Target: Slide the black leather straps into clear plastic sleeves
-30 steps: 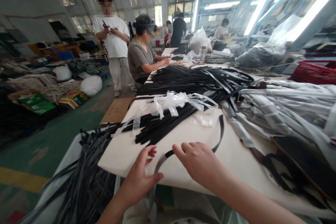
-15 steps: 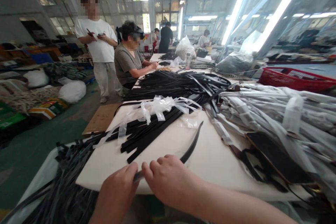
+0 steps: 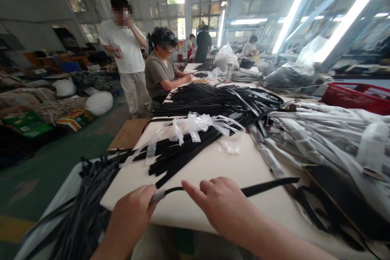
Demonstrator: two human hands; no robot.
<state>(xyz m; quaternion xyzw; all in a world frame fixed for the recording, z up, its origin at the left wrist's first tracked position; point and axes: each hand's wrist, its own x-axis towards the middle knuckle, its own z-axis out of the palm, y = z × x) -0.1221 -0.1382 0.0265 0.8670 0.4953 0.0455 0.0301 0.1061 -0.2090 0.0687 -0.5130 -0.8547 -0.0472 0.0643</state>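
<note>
A narrow black strap (image 3: pixel 268 186) runs between my two hands above the near edge of the white table (image 3: pixel 195 170). My left hand (image 3: pixel 134 209) is closed round one end, where a greyish translucent piece shows on the strap. Further right, my right hand (image 3: pixel 221 205) is closed on the strap too, its index finger reaching along it; the thumb is hidden. Past that hand the free end sticks out to the right. Ahead lie more black straps (image 3: pixel 179 154), with crumpled clear plastic strips (image 3: pixel 195 124) on top.
White-wrapped straps (image 3: pixel 304 130) and a dark flat phone-like object (image 3: pixel 341 199) cover the right side. More black straps (image 3: pixel 91 207) hang at the left in a pale container. A red basket (image 3: pixel 356 97) stands at the back right. A seated person (image 3: pixel 161 71) works across the table; another stands behind.
My hands have moved apart, baring a stretch of strap between them. The free end, curved upward before, now lies straighter to the right. A standing person has raised a hand to the head.
</note>
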